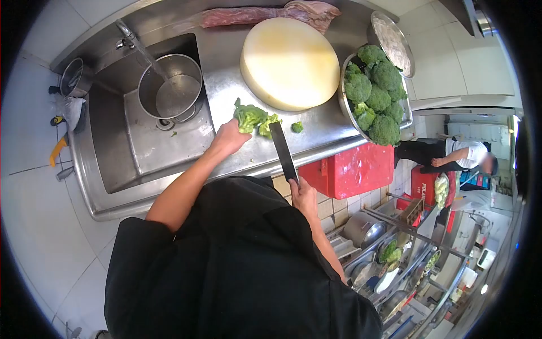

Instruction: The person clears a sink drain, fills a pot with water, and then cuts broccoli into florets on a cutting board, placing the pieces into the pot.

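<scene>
My left hand (230, 137) is closed on a head of broccoli (248, 116) over the steel counter, just right of the sink. In my right hand (304, 195) is the handle of a dark-bladed knife (283, 151), whose tip end reaches a broccoli piece (267, 127) beside the held head. A small floret (297, 127) lies on the counter to the right of the blade. Behind it sits a thick round pale block (291, 62). A large bowl (345, 107) heaped with broccoli heads (378, 97) stands to the right.
Water runs from a faucet (129, 35) into a pot (170, 85) in the sink (110, 135). Raw meat (243, 17) lies at the counter's back. A red bin (355, 169) stands below the front edge. Another person (451, 153) and a shelf rack (418, 231) are at right.
</scene>
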`<action>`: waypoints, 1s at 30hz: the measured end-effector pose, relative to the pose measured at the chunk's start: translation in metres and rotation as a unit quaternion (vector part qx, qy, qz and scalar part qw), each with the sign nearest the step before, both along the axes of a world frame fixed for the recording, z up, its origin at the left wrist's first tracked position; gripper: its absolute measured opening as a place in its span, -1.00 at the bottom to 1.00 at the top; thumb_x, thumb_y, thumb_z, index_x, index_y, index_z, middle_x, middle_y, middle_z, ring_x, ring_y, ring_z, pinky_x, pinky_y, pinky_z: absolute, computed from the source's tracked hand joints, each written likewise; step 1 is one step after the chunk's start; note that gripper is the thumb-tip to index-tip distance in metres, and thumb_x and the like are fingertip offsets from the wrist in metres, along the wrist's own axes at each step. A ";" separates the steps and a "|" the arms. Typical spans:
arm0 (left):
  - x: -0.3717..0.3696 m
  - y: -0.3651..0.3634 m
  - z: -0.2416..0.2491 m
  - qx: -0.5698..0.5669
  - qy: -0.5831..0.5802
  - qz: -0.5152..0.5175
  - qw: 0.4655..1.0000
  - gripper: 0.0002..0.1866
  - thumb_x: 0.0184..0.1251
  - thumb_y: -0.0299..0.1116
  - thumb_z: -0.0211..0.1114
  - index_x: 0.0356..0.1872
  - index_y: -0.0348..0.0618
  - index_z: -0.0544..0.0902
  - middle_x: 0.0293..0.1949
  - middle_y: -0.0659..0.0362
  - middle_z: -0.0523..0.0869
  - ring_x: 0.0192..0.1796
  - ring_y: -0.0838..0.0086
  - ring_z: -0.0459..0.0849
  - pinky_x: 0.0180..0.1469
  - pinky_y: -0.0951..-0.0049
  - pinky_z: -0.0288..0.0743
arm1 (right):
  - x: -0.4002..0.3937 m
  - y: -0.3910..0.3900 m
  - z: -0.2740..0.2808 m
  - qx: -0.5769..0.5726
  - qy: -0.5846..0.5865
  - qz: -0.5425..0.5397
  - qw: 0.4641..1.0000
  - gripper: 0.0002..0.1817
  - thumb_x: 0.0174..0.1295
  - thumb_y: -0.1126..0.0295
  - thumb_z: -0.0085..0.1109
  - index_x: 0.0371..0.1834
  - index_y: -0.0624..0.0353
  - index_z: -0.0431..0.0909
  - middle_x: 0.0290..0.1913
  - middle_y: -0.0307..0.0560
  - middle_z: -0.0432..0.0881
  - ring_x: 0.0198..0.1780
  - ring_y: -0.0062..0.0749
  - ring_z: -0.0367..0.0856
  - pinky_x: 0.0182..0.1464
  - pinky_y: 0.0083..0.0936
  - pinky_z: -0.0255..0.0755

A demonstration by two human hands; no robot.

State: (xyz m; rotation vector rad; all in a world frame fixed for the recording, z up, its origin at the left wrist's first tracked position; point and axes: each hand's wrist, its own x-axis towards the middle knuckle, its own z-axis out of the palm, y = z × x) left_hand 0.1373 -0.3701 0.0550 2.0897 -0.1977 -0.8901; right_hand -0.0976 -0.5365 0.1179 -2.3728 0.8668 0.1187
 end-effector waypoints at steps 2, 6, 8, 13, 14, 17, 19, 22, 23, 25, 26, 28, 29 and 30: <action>-0.001 -0.003 0.012 0.044 -0.063 -0.031 0.997 -0.51 0.13 -0.18 0.44 -0.09 -0.42 0.60 -0.13 -0.31 0.71 0.03 -0.14 0.70 0.11 0.07 0.54 | 0.001 0.001 0.005 -0.010 0.004 0.018 1.000 -0.71 0.41 0.18 0.20 -0.25 0.24 0.61 -0.47 0.34 0.59 -0.29 0.34 0.62 -0.33 0.02 0.41; -0.005 -0.011 0.009 0.087 -0.090 -0.065 0.990 -0.56 0.18 -0.23 0.40 -0.05 -0.39 0.60 -0.07 -0.28 0.71 0.06 -0.13 0.68 0.12 0.04 0.54 | 0.015 0.007 0.031 -0.032 0.005 0.068 0.997 -0.74 0.42 0.19 0.16 -0.10 0.14 0.67 -0.38 0.33 0.65 -0.27 0.33 0.64 -0.26 0.07 0.48; -0.006 -0.014 0.010 0.093 -0.084 -0.067 0.990 -0.57 0.20 -0.26 0.38 -0.03 -0.39 0.59 -0.05 -0.28 0.70 0.09 -0.13 0.67 0.14 0.03 0.53 | 0.017 0.007 0.026 -0.052 0.015 0.084 0.995 -0.75 0.41 0.20 0.17 -0.08 0.12 0.68 -0.36 0.31 0.66 -0.27 0.30 0.66 -0.24 0.05 0.51; -0.004 -0.014 0.016 0.097 -0.071 -0.065 0.991 -0.59 0.21 -0.29 0.37 -0.01 -0.38 0.58 -0.03 -0.27 0.70 0.11 -0.12 0.66 0.15 0.03 0.53 | 0.019 0.005 0.025 -0.051 0.029 0.096 0.994 -0.75 0.41 0.20 0.16 -0.04 0.09 0.68 -0.32 0.26 0.70 -0.27 0.25 0.69 -0.21 0.04 0.54; -0.005 -0.014 0.018 0.105 -0.068 -0.067 0.990 -0.59 0.21 -0.30 0.37 -0.01 -0.38 0.58 -0.02 -0.27 0.70 0.11 -0.12 0.66 0.15 0.03 0.53 | 0.018 0.007 0.031 -0.045 0.024 0.092 0.994 -0.74 0.41 0.19 0.15 -0.04 0.09 0.68 -0.32 0.26 0.70 -0.27 0.24 0.69 -0.20 0.04 0.54; -0.004 -0.015 0.017 0.111 -0.065 -0.070 0.989 -0.58 0.21 -0.30 0.37 0.00 -0.39 0.58 0.01 -0.27 0.69 0.12 -0.12 0.65 0.16 0.04 0.53 | 0.020 0.011 0.033 -0.051 -0.002 0.087 0.995 -0.74 0.42 0.18 0.14 -0.06 0.10 0.68 -0.31 0.27 0.70 -0.26 0.25 0.69 -0.21 0.04 0.54; -0.004 -0.014 0.010 0.099 -0.059 -0.068 0.991 -0.56 0.20 -0.29 0.39 0.01 -0.39 0.58 0.01 -0.27 0.69 0.12 -0.12 0.66 0.16 0.04 0.53 | 0.020 0.010 0.026 -0.067 0.002 0.095 0.993 -0.74 0.42 0.18 0.14 -0.08 0.11 0.67 -0.32 0.29 0.68 -0.26 0.27 0.68 -0.23 0.05 0.53; -0.001 -0.016 0.016 0.090 -0.063 -0.063 0.992 -0.54 0.19 -0.26 0.40 0.02 -0.41 0.59 -0.01 -0.27 0.70 0.11 -0.11 0.67 0.15 0.05 0.54 | 0.023 -0.001 0.012 -0.068 0.026 0.088 0.993 -0.74 0.43 0.19 0.14 -0.11 0.15 0.66 -0.36 0.34 0.65 -0.27 0.31 0.66 -0.26 0.07 0.51; -0.003 -0.013 0.018 0.091 -0.064 -0.061 0.992 -0.53 0.19 -0.25 0.41 0.02 -0.41 0.59 -0.02 -0.28 0.71 0.10 -0.11 0.68 0.15 0.06 0.54 | 0.020 0.002 0.011 -0.047 0.025 0.059 0.997 -0.74 0.44 0.19 0.14 -0.12 0.16 0.66 -0.37 0.35 0.64 -0.28 0.32 0.65 -0.26 0.08 0.50; -0.002 -0.012 0.010 0.088 -0.062 -0.056 0.993 -0.51 0.18 -0.22 0.42 0.00 -0.43 0.60 -0.05 -0.29 0.72 0.08 -0.11 0.69 0.13 0.07 0.55 | 0.013 0.005 0.010 -0.017 0.014 0.013 1.000 -0.72 0.45 0.18 0.12 -0.13 0.17 0.65 -0.39 0.37 0.63 -0.28 0.34 0.64 -0.27 0.09 0.49; 0.000 -0.012 0.006 0.085 -0.063 -0.053 0.993 -0.51 0.17 -0.21 0.42 -0.01 -0.44 0.60 -0.06 -0.29 0.72 0.07 -0.11 0.70 0.13 0.08 0.56 | 0.012 0.004 0.010 -0.010 0.003 0.000 1.000 -0.71 0.46 0.17 0.11 -0.14 0.18 0.64 -0.40 0.37 0.63 -0.29 0.35 0.64 -0.28 0.10 0.49; 0.002 -0.012 0.004 0.081 -0.057 -0.045 0.994 -0.50 0.16 -0.19 0.43 -0.03 -0.44 0.61 -0.08 -0.30 0.72 0.05 -0.10 0.71 0.11 0.09 0.56 | 0.013 0.002 0.012 -0.004 -0.004 -0.001 1.000 -0.69 0.46 0.15 0.10 -0.14 0.18 0.64 -0.40 0.37 0.63 -0.29 0.35 0.64 -0.27 0.11 0.48; 0.002 -0.011 0.003 0.079 -0.054 -0.041 0.995 -0.50 0.16 -0.18 0.43 -0.04 -0.45 0.61 -0.09 -0.31 0.72 0.05 -0.10 0.71 0.10 0.09 0.56 | 0.013 0.003 0.015 -0.004 0.001 0.011 1.000 -0.69 0.46 0.14 0.10 -0.14 0.18 0.64 -0.40 0.37 0.63 -0.29 0.35 0.64 -0.26 0.11 0.49; 0.002 -0.010 0.005 0.077 -0.051 -0.044 0.995 -0.49 0.16 -0.17 0.43 -0.05 -0.45 0.61 -0.09 -0.31 0.72 0.04 -0.10 0.71 0.10 0.09 0.56 | 0.012 0.004 0.016 -0.005 0.006 0.022 1.000 -0.68 0.46 0.14 0.09 -0.14 0.18 0.64 -0.39 0.37 0.63 -0.28 0.35 0.64 -0.26 0.11 0.49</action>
